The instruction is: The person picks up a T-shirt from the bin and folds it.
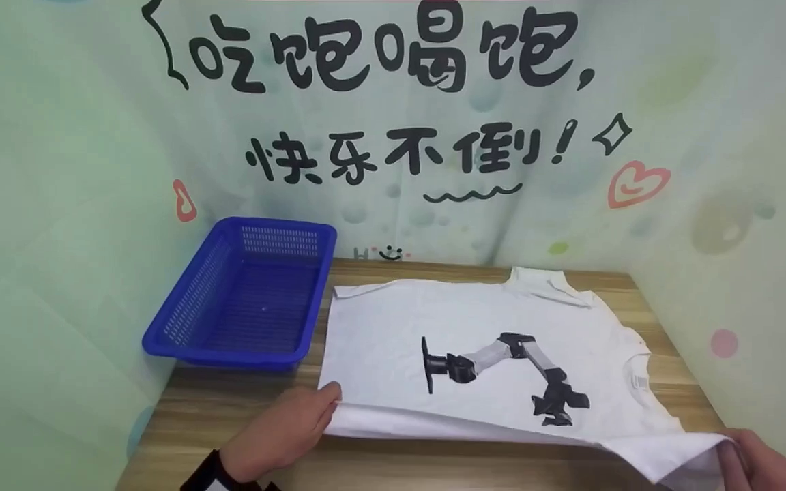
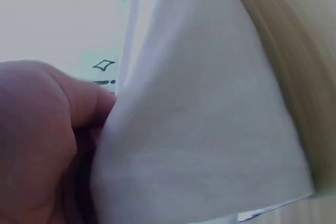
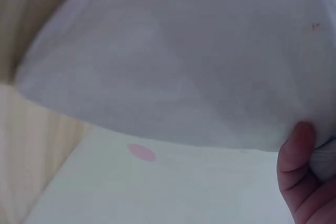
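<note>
A white T-shirt [image 1: 393,354] with a printed black-and-grey robot arm lies sideways on the table, its neckline toward the right. My left hand [image 1: 297,419] pinches the near edge at the hem's corner. In the left wrist view, the left thumb and fingers [image 2: 86,100] grip the cloth, which hangs down in a fold. At the lower right, my right hand [image 1: 765,460] pinches the shirt near the sleeve and lifts it off the table. In the right wrist view, the raised cloth [image 3: 173,72] spreads out beside the right hand [image 3: 304,174].
A blue plastic basket [image 1: 229,358] with slotted sides stands at the left of the wooden table [image 1: 229,392], close to the shirt's hem. Behind the table hangs a pale green printed cloth [image 1: 393,225] with large black characters, and similar sheets enclose both sides.
</note>
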`<state>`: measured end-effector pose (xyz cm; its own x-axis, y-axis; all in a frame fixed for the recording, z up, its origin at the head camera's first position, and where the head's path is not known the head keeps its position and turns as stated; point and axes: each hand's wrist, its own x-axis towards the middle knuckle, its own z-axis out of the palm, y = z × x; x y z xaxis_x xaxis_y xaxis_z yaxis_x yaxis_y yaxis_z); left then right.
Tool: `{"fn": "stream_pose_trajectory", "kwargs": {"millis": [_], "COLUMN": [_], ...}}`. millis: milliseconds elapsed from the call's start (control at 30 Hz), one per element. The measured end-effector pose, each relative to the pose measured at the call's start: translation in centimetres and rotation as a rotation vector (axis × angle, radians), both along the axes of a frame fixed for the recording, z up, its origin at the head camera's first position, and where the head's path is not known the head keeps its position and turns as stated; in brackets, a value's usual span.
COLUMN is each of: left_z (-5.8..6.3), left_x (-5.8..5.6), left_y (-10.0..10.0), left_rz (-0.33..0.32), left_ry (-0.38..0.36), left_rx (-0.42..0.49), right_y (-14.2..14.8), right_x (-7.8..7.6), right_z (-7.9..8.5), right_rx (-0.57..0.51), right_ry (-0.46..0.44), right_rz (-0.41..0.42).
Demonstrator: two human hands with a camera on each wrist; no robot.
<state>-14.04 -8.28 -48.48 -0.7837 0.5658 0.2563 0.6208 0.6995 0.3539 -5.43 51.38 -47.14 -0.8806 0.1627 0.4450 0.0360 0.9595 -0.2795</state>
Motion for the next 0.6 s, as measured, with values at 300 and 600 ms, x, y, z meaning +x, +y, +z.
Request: {"fn": "stream_pose_trajectory", "kwargs": {"millis": [300, 600], "left_z": [-0.9, -3.8], "left_x": [-4.2, -8.2], "left_y": [2.6, 5.4], "left_rz": [0.249, 0.491], "left_ry": [0.445, 0.663], "left_rx": [-0.246, -0.338], "right_y": [0.7, 1.1], "right_x": [-10.0, -19.5], "right_z": [1.0, -0.4], "right_rx": [0.054, 0.012], "right_ry": [0.243, -0.002], "right_rz": [0.134, 0.238]}}
